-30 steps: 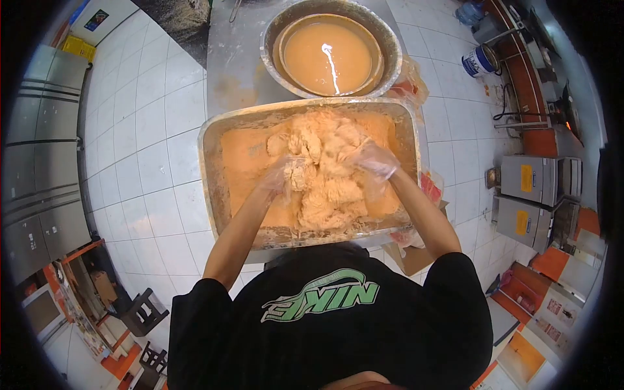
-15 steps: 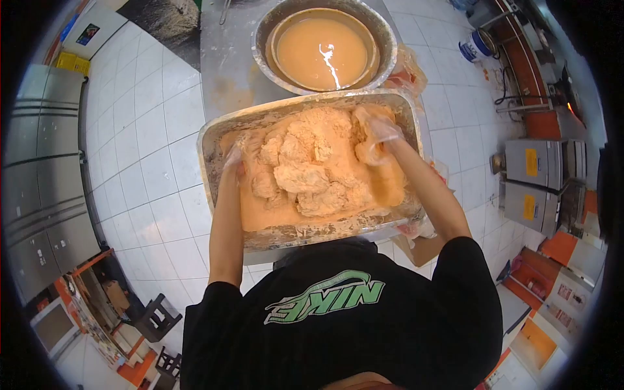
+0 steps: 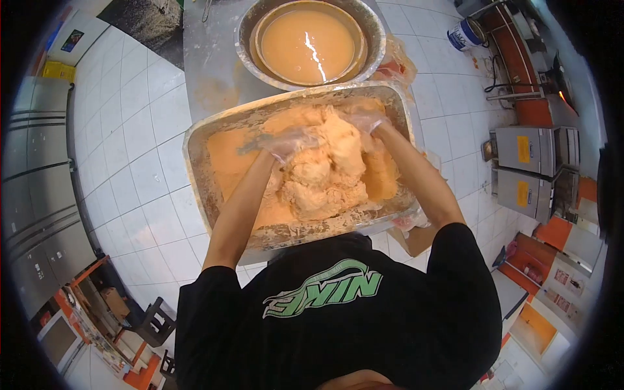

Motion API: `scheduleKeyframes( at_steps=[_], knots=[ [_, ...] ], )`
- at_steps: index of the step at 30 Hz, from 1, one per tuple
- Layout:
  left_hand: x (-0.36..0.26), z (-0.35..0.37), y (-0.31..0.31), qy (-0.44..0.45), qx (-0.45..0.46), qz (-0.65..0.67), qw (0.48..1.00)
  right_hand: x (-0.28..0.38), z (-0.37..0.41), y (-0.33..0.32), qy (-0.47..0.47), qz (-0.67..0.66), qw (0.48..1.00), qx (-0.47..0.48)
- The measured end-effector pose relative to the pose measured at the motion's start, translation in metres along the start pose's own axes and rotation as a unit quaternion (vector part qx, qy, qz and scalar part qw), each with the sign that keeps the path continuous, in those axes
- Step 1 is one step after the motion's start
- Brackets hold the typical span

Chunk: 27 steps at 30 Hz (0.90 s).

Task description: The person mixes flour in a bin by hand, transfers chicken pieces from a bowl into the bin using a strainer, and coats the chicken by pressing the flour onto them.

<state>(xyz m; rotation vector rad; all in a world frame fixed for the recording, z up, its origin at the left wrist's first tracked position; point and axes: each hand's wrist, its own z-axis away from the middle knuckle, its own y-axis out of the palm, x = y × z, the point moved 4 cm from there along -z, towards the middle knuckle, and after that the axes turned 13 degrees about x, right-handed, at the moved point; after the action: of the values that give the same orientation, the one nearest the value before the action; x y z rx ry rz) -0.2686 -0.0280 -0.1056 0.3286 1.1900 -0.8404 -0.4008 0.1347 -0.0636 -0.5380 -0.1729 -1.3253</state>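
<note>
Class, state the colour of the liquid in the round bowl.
The liquid is orange-brown, seen best in the head view.

**Only one readable thing here: the shirt logo**

Down at 6 o'clock, the black shirt has NIKE across the chest in green letters with a white outline, upside down from the head camera. That's it for legible stuff. The blue and white bucket at 1 o'clock has a label, but it's too small to read. Same goes for the yellow stickers on the grey machines at 3 o'clock and the little poster at 10 o'clock.
</note>
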Motion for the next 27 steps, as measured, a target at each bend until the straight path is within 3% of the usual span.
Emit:
scheduleKeyframes(
  at_steps=[2, 4, 8, 9, 10, 11, 14, 16, 17, 18, 20, 21, 24, 25, 27],
  knots=[
    [-0.026, -0.002, 0.0, -0.081, 0.033, -0.108, 0.99, -0.01, -0.001, 0.012, -0.069, 0.064, 0.995, -0.037],
    [-0.042, 0.023, 0.008, -0.083, 0.011, -0.116, 0.99, 0.009, 0.037, 0.031, -0.107, 0.11, 0.982, -0.105],
    [-0.041, 0.096, 0.021, 0.043, -0.113, 0.137, 0.983, 0.03, 0.124, 0.072, -0.29, 0.205, 0.916, -0.185],
    [-0.045, 0.116, 0.022, 0.04, -0.18, -0.049, 0.982, 0.015, 0.127, 0.073, -0.27, 0.151, 0.93, -0.197],
    [-0.049, 0.138, 0.023, 0.01, -0.262, -0.23, 0.937, -0.003, 0.126, 0.076, -0.249, 0.095, 0.941, -0.208],
    [-0.056, 0.151, 0.028, -0.007, -0.322, -0.404, 0.856, -0.007, 0.132, 0.075, -0.212, 0.033, 0.95, -0.228],
    [-0.05, 0.152, 0.051, -0.02, -0.374, -0.219, 0.901, -0.002, 0.167, 0.073, -0.069, -0.175, 0.936, -0.299],
    [-0.095, 0.137, 0.066, -0.095, -0.329, -0.17, 0.924, 0.011, 0.156, 0.082, -0.172, -0.124, 0.861, -0.462],
    [-0.102, 0.12, 0.076, -0.068, -0.318, -0.205, 0.923, 0.017, 0.145, 0.089, -0.222, -0.097, 0.809, -0.535],
    [-0.107, 0.103, 0.084, -0.042, -0.307, -0.239, 0.92, 0.024, 0.129, 0.099, -0.246, -0.081, 0.785, -0.563],
    [-0.129, 0.074, 0.096, -0.073, -0.234, -0.2, 0.949, 0.038, 0.108, 0.113, -0.293, -0.048, 0.731, -0.614],
    [-0.12, 0.068, 0.106, -0.033, -0.254, -0.157, 0.954, 0.044, 0.104, 0.117, -0.301, -0.024, 0.707, -0.639],
    [-0.097, 0.063, 0.128, 0.027, -0.279, -0.053, 0.959, 0.052, 0.105, 0.123, -0.298, 0.009, 0.671, -0.679],
    [-0.094, 0.065, 0.133, 0.003, -0.262, -0.033, 0.964, 0.051, 0.107, 0.123, -0.29, 0.016, 0.664, -0.689],
    [-0.109, 0.074, 0.138, -0.005, -0.279, -0.1, 0.955, 0.049, 0.112, 0.121, -0.277, 0.024, 0.66, -0.698]
  ],
)
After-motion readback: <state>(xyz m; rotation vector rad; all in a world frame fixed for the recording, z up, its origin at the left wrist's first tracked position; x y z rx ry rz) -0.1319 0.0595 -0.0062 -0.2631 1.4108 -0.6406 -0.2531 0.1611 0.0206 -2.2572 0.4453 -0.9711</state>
